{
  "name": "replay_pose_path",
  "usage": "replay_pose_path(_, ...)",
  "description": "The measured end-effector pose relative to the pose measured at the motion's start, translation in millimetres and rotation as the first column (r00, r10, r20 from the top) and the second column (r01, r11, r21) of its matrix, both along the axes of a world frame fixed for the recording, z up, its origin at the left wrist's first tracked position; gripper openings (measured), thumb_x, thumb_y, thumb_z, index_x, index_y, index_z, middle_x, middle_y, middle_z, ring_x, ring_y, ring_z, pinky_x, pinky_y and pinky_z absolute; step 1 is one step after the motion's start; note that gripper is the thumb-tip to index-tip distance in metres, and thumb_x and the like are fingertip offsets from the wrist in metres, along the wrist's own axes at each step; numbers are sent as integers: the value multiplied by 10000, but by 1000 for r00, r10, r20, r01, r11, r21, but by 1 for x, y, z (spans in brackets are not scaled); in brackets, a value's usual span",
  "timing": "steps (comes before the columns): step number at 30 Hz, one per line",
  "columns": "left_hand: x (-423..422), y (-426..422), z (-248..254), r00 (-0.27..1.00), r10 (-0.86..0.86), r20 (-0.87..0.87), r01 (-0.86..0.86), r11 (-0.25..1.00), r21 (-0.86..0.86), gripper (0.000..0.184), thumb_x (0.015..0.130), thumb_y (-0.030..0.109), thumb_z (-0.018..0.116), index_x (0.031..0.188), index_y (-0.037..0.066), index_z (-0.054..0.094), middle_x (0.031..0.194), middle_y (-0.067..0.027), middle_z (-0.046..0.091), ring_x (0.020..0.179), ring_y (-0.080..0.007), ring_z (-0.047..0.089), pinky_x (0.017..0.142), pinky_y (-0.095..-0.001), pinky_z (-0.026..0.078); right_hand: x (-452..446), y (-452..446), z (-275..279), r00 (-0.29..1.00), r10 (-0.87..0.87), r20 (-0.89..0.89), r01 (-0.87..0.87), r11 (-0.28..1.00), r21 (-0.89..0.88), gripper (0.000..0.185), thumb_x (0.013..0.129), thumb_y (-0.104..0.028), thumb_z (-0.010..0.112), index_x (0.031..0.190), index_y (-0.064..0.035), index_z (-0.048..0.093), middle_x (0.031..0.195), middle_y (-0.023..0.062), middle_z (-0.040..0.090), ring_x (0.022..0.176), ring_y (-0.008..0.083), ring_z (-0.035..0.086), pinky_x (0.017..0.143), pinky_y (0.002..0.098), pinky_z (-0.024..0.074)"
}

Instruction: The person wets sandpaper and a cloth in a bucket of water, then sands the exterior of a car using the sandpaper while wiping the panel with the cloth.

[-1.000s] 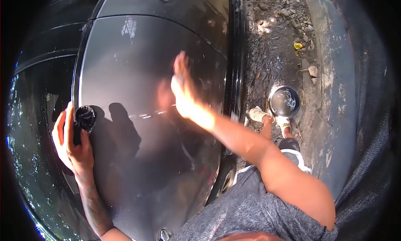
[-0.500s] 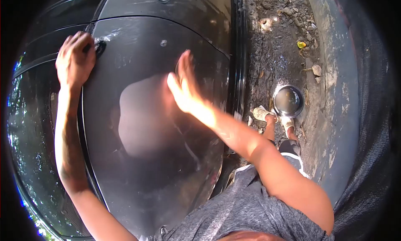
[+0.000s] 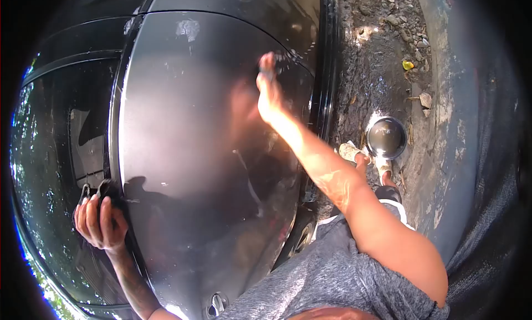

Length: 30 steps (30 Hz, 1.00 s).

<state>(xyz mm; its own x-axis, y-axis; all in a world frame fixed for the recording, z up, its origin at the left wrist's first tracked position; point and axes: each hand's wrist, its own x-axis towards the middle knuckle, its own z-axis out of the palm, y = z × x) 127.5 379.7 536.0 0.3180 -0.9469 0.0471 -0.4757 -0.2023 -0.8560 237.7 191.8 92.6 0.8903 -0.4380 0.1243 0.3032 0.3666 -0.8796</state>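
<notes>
On the left, my left hand (image 3: 101,224) is curled around a black, crumpled thing (image 3: 110,192) at the window edge of the dark car door; its material is unclear. Over the wet door panel (image 3: 183,120), my right hand (image 3: 269,87) reaches toward its far right part. Its fingers are bent and partly blurred, with a small dark patch between fingertips and thumb that I cannot make out. The panel shows a bright sheen, a reflection of the hand, and a whitish wet patch near the door seam.
A round, dark basin (image 3: 387,137) of liquid stands on the muddy ground beside my feet (image 3: 354,152). A weathered wall (image 3: 443,115) runs along the right, with dark fabric beyond. Stones and a yellow leaf (image 3: 408,65) lie farther up. A door handle (image 3: 217,304) shows below.
My left hand went up along the window edge, then came down well below its first position. My right hand has shifted right and slightly up. The view has moved slightly.
</notes>
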Motion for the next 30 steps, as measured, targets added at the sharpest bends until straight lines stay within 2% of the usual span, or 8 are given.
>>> replay_pose_path(6, 15, -25, -21, 993, 28, -115, -28, 1000, -1, 274, 781, 47, 701, 1045, 106, 747, 1089, -85, 698, 1060, -290, 645, 972, -492, 506, 46, -21, -22, 988, -114, -104, 103, 990, -101, 671, 1072, -386, 248, 1571, 37, 96, 1653, 248, 41, 1541, 374, -10, 1239, 434, -21)
replay_pose_path(11, 19, -28, -21, 987, 44, -155, -46, 999, -11, 274, 789, 14, 696, 1056, 68, 730, 1103, -98, 692, 1079, -305, 648, 989, -481, 496, 12, -9, -10, 945, -129, 300, 184, 969, -163, 597, 1060, -281, 273, 1578, -1, 177, 1670, 183, 45, 1550, 311, 12, 1242, 404, -15)
replay_pose_path(17, 21, -31, -24, 984, 53, -167, -64, 996, -56, 314, 760, -11, 725, 1056, 94, 736, 1104, -76, 690, 1070, -283, 650, 980, -455, 501, -18, 11, 17, 974, 46, 223, -79, 987, 142, 649, 1044, -296, 371, 1598, -62, 127, 1679, 159, 1, 1547, 335, -27, 1241, 420, -17)
replay_pose_path(19, 20, -34, -24, 989, 58, -135, -65, 997, -45, 308, 755, 1, 743, 1049, 93, 735, 1095, -63, 688, 1057, -274, 651, 972, -438, 503, -50, 8, 41, 995, 53, 87, -27, 959, -283, 707, 1051, -322, 384, 1600, -52, 30, 1652, 248, -46, 1536, 397, -40, 1234, 488, -23)
replay_pose_path(23, 20, -32, -24, 987, 52, -155, -63, 996, -68, 303, 757, 9, 744, 1048, 92, 734, 1106, -63, 689, 1071, -276, 649, 971, -442, 496, 28, -38, 28, 978, -153, -140, 69, 877, -475, 709, 1082, -453, 206, 1573, 34, 51, 1644, 265, -52, 1536, 372, -70, 1234, 478, -36)
replay_pose_path(25, 23, -31, -26, 987, 56, -149, -66, 996, -66, 311, 749, 11, 747, 1049, 95, 737, 1107, -61, 690, 1073, -276, 648, 970, -440, 495, 11, -10, 39, 975, -173, 140, 218, 866, -449, 728, 1072, -465, 204, 1569, 43, 47, 1630, 305, -20, 1529, 419, -27, 1242, 490, -7)
replay_pose_path(29, 22, -33, -25, 983, 75, -165, -88, 994, -70, 315, 742, 14, 741, 1046, 97, 742, 1111, -57, 691, 1075, -279, 647, 980, -439, 484, -20, 7, 74, 967, 172, 187, -185, 982, 51, 690, 1076, -431, 212, 1590, -28, -11, 1643, 263, -87, 1531, 397, -86, 1230, 484, -62)
replay_pose_path(30, 21, -35, -24, 983, 76, -166, -89, 994, -69, 315, 742, 14, 741, 1046, 97, 742, 1111, -57, 691, 1075, -279, 647, 980, -439, 484, 1, -12, 66, 986, -48, 163, 88, 965, -249, 658, 1074, -377, 208, 1589, -22, 3, 1649, 246, -74, 1531, 396, -81, 1234, 463, -57)
